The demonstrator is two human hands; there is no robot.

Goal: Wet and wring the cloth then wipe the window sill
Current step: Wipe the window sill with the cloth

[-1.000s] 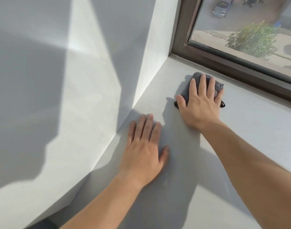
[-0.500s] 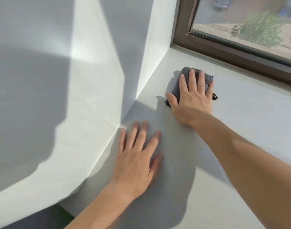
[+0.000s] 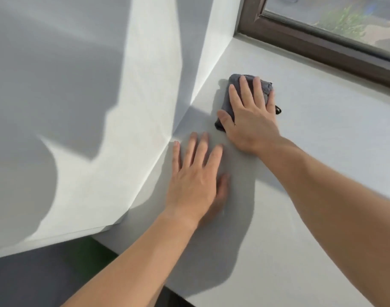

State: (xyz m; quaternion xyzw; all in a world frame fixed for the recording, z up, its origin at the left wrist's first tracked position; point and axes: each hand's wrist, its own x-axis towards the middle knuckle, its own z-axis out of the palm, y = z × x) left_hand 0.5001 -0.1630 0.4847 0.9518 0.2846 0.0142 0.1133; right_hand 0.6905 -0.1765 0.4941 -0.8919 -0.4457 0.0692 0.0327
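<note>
Wiping step: right hand (image 3: pixel 250 117) flat, pressing cloth (image 3: pixel 234 82) on window sill (image 3: pixel 322 134); left hand (image 3: pixel 195 173) flat, empty. Next: sweep along sill.

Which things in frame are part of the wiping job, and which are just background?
Job:
window sill
grey cloth lying on it
right hand, pressing flat on the cloth
left hand, flat on the sill

Just there:
brown window frame
white wall
bush outside the glass
</note>
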